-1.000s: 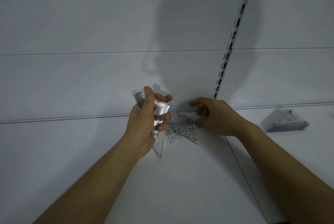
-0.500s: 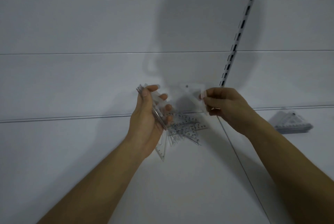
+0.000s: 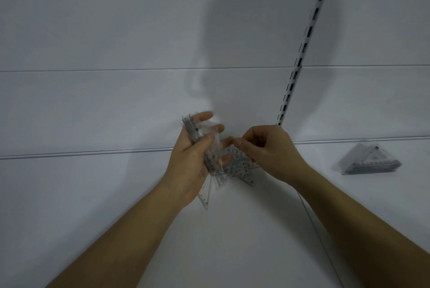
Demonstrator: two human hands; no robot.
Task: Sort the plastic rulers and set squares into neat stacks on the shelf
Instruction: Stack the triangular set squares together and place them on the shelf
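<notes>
Since half a second ago the right hand (image 3: 270, 150) has come down from its raised position, where it pinched a clear piece, and now sits low over the loose pile (image 3: 242, 166), fingertips curled together close to the left hand's fingers. Whether it holds a piece cannot be told; clear plastic and blur hide it.

Nearest, both forearms reach in over the white shelf (image 3: 116, 206). The left hand (image 3: 193, 159) grips a bundle (image 3: 200, 136) of clear pieces on edge, thumb across the front, fingers spread behind; its lower ends hang below the palm. The pile lies flat on the shelf just beneath and between the hands, pieces crossed at odd angles. Well apart to the right rests a squared stack of set squares (image 3: 370, 162). Behind, a slotted upright (image 3: 300, 59) runs up the back panel.

Judgement: gathering step, mid-task; the pile is unsorted. The next move calls for lifting one thin piece off the flat shelf by its edge without dragging its neighbours, then seating it flush in the bundle.
</notes>
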